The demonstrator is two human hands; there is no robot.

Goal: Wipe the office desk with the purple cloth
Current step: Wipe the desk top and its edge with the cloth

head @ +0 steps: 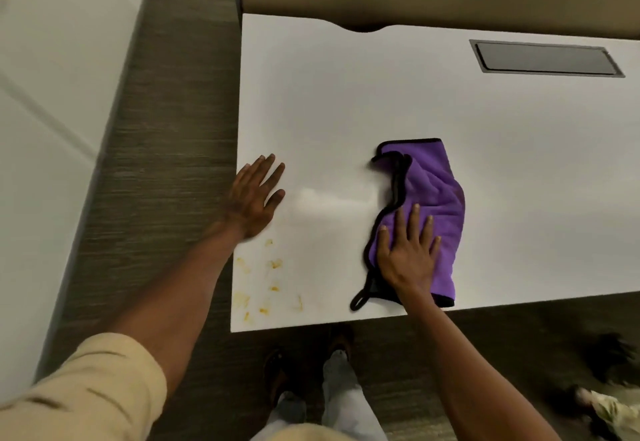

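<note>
The purple cloth [429, 191], edged in black with a small loop at its near corner, lies crumpled on the white office desk [346, 94] near the front edge. My right hand [408, 253] presses flat on the cloth's near half with straight, spread fingers. My left hand [256, 198] rests flat on the desk's left edge, fingers straight, holding nothing. Yellow-orange smears [266, 285] mark the desk's front left corner, just below my left hand and left of the cloth.
A dark rectangular cable hatch [547, 58] is set into the desk at the back right. A curved notch [363, 28] cuts the back edge. Grey carpet [166, 163] runs along the left. Another person's foot [602, 402] shows at bottom right.
</note>
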